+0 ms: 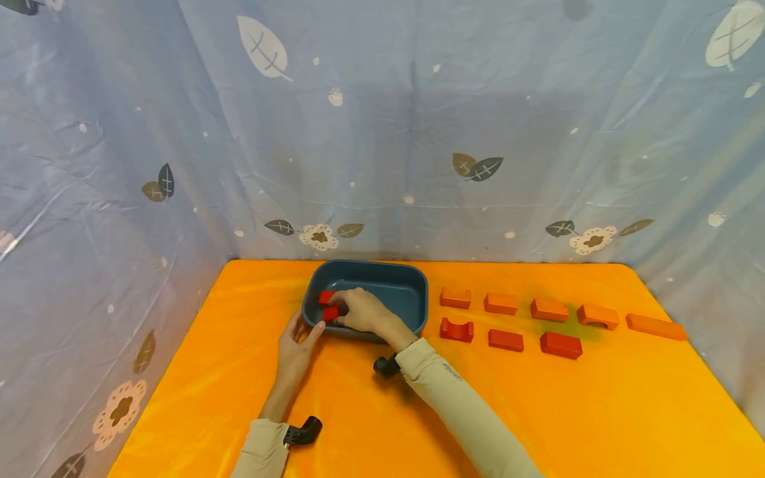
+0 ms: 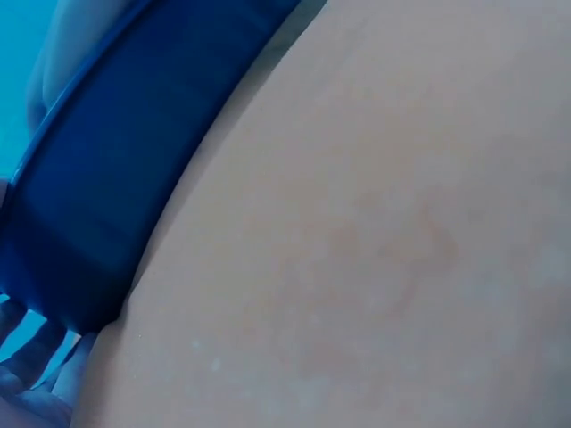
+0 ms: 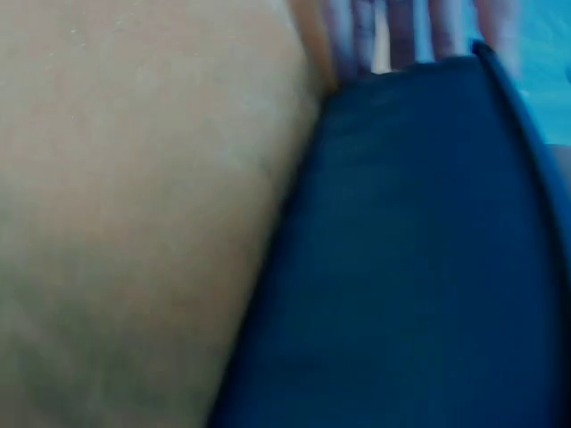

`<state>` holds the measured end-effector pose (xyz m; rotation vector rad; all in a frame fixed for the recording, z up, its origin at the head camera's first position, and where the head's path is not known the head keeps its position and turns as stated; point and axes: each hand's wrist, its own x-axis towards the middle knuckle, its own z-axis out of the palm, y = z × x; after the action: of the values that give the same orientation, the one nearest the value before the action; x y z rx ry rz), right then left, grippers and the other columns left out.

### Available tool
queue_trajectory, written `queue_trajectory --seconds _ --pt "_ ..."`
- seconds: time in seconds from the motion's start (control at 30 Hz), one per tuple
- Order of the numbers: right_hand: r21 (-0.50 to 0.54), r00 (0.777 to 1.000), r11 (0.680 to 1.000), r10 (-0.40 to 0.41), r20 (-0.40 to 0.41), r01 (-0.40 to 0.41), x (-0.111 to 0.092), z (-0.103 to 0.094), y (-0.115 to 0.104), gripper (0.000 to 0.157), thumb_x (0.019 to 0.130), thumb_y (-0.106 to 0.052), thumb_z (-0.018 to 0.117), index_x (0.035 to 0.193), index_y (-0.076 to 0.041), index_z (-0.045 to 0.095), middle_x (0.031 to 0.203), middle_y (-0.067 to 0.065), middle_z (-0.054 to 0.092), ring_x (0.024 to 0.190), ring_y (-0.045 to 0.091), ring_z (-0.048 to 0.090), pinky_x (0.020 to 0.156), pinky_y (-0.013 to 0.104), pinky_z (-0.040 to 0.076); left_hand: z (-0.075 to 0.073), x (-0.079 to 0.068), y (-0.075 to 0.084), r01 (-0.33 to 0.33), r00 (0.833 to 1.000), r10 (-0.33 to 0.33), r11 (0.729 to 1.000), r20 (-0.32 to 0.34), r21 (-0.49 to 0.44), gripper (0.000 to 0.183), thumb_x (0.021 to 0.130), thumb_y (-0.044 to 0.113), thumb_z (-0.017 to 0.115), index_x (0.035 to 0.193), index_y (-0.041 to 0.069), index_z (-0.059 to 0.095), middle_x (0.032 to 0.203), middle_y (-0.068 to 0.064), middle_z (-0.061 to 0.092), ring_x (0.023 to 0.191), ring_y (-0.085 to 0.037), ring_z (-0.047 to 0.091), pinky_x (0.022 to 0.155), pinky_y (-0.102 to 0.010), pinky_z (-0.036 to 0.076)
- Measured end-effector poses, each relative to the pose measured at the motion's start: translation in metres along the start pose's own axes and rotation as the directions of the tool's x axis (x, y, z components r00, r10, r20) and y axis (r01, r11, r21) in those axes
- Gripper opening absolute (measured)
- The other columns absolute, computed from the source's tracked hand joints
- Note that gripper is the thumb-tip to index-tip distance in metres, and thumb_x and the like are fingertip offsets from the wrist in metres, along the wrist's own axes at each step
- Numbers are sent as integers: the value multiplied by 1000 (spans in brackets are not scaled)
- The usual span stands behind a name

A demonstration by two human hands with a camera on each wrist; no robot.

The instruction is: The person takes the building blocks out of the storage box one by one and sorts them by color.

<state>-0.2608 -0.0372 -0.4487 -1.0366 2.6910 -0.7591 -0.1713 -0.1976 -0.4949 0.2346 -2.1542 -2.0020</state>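
A dark blue rectangular bin [image 1: 387,275] sits at the back of the table, with two red blocks at its left end. My left hand [image 1: 294,348] holds the bin's front left corner, thumb at the rim and fingers along the outer side. Over the front rim reaches my right hand [image 1: 361,310], pinching the nearer red block [image 1: 331,313]. The other red block [image 1: 326,297] lies just behind it, partly covered by the fingers. In the left wrist view the bin's outer wall [image 2: 116,169] fills the left; the right wrist view shows its wall [image 3: 410,259] too.
Right of the bin, two rows of blocks lie on the orange tabletop [image 1: 478,405]. Orange ones, including an arched block [image 1: 597,317] and a long block [image 1: 656,326], form the back row. Red ones, including a notched block [image 1: 457,330], are in front. Patterned curtains [image 1: 382,133] enclose the table.
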Motion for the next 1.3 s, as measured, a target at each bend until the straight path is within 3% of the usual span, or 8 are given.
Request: queue_trajectory --seconds 0.23,0.37,0.5,0.6,0.77,0.97,1.17,1.3 --pt "80 992 993 -77 -103 85 -30 -30 12 22 88 -12 74 109 -10 75 105 3 70 85 15 62 73 22 52 1 4 -10 -2 1000 3 999 -27 47 60 94 22 69 147 8 44 144 -15 50 129 -31 47 85 -5 42" --pt "167 981 981 -71 -180 101 -57 -51 29 21 87 -8 74 108 -8 75 109 5 67 92 19 63 76 23 55 1 -1 4 32 999 -32 998 -3 50 62 94 20 68 148 5 41 146 -17 47 133 -32 44 85 -4 41" --pt "328 971 939 -23 -238 102 -96 -75 57 22 87 -2 73 108 -4 73 117 10 64 106 26 61 84 33 57 0 -2 10 41 999 -41 998 3 52 62 95 19 67 148 3 40 147 -18 45 134 -33 44 85 -4 41" --pt "424 959 901 31 -281 95 -134 -92 83 24 87 0 71 112 -2 71 120 14 61 111 31 59 88 39 55 -2 3 -4 25 1000 -24 998 -15 60 64 94 25 69 148 6 42 146 -16 47 132 -32 45 85 -5 41" --pt "385 917 923 152 -368 1 -209 -112 128 31 89 -1 69 120 -1 67 125 17 60 115 29 57 89 23 53 -1 4 -12 13 1000 -11 997 -21 78 66 92 30 70 147 7 43 145 -15 48 130 -30 46 86 -4 41" --pt "356 855 925 290 -430 -135 -289 -121 169 44 92 -4 67 133 5 55 131 24 57 110 -9 55 83 7 46 -3 1 -11 6 1000 -4 998 -27 62 62 94 25 68 147 7 43 143 -16 50 127 -29 48 85 -4 42" --pt "371 802 908 364 -474 -193 -350 -119 200 41 93 0 65 132 7 56 127 -5 61 105 -17 52 78 8 50 -3 1 -9 22 1000 -21 997 -8 80 64 94 29 68 149 9 41 145 -13 49 127 -27 47 85 -4 42" --pt "246 763 912 409 -500 -328 -377 -118 214 37 88 5 68 123 13 59 120 15 66 95 -23 49 74 3 45 0 4 -7 28 1000 -28 996 6 80 66 93 30 69 149 9 40 146 -13 47 130 -29 46 86 -4 41"
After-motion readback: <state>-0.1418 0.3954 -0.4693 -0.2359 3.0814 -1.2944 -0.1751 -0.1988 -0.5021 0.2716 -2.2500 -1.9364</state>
